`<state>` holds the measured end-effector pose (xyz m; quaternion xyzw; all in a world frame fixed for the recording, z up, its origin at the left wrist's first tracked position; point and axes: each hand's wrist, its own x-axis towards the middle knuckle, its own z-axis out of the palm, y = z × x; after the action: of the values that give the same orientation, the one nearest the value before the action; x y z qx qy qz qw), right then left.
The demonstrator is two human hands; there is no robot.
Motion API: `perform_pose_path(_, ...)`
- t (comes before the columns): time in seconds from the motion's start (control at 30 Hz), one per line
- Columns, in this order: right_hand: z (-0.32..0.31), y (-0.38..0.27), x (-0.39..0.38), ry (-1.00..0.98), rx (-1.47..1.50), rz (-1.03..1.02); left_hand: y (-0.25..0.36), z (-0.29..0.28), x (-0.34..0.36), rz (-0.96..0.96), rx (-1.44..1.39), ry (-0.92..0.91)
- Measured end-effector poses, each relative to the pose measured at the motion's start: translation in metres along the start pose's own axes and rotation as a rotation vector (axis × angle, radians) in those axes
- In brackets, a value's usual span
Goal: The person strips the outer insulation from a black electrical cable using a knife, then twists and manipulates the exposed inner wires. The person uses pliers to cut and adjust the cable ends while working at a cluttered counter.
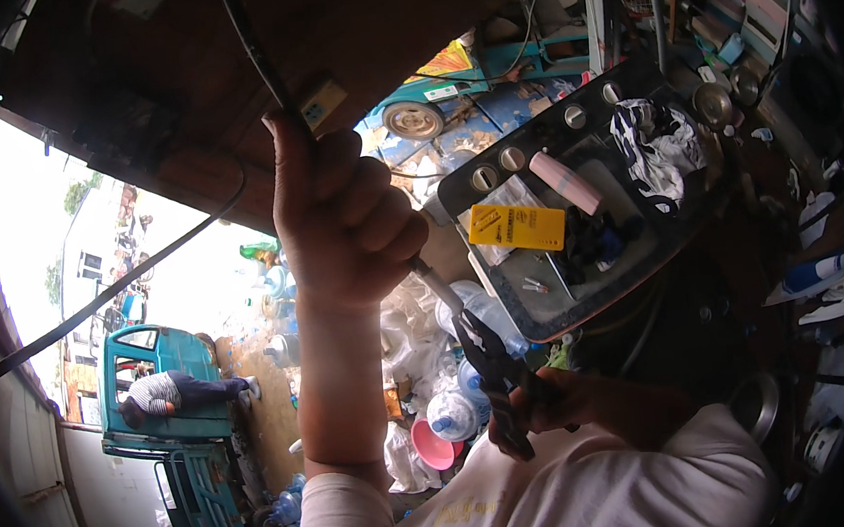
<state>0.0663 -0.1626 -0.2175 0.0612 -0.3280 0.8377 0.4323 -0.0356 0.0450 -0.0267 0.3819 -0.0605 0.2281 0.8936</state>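
My left hand (342, 210) is raised in front of me, thumb pointing up, its fingers wrapped round a dark cable (256, 49). The cable comes down from the top edge, passes through the fist and emerges below it. Lower right, my right hand (566, 398) grips the handles of a pair of dark pliers (490, 356). Their jaws meet the greyish lower end of the cable, just below my left hand; whether they are clamped on it I cannot tell. Behind my left thumb a pale socket outlet (323, 105) is fixed to a dark brown panel (170, 80).
Beyond the pliers stands a dark appliance top (605, 293) with knobs, carrying a yellow card (517, 227), a pink cylinder (566, 183) and patterned cloth (655, 148). Water jugs (452, 416) and a pink basin (435, 445) lie below. Another cable (113, 288) crosses left, near a person (184, 393) by a teal vehicle (120, 390).
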Motion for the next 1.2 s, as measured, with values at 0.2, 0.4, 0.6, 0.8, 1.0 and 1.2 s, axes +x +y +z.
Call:
perform_pose_path(0.2, -0.013, -0.008, -0.004, 0.546, -1.069, -0.094, -0.003, 0.002, 0.002, 0.086, 0.094, 0.105)
perform_pose_path(0.4, -0.023, -0.02, 0.006, 1.049, -1.842, -0.356, -0.016, 0.005, 0.003, 0.25, 0.237, 0.363)
perform_pose_path(0.6, 0.004, -0.034, -0.009, 0.622, -1.346, -0.138, -0.006, 0.001, 0.001, 0.127, 0.151, 0.207)
perform_pose_path(0.8, -0.013, -0.003, -0.026, 0.018, 0.001, 0.059, 0.008, 0.008, 0.002, 0.067, 0.008, 0.087)
perform_pose_path(1.0, -0.014, 0.002, -0.012, -0.324, 0.437, 0.013, 0.008, 0.005, -0.002, 0.019, -0.057, 0.003)
perform_pose_path(1.2, -0.009, 0.017, 0.008, -0.473, 0.639, -0.057, 0.006, 0.005, -0.006, -0.004, -0.071, -0.132)
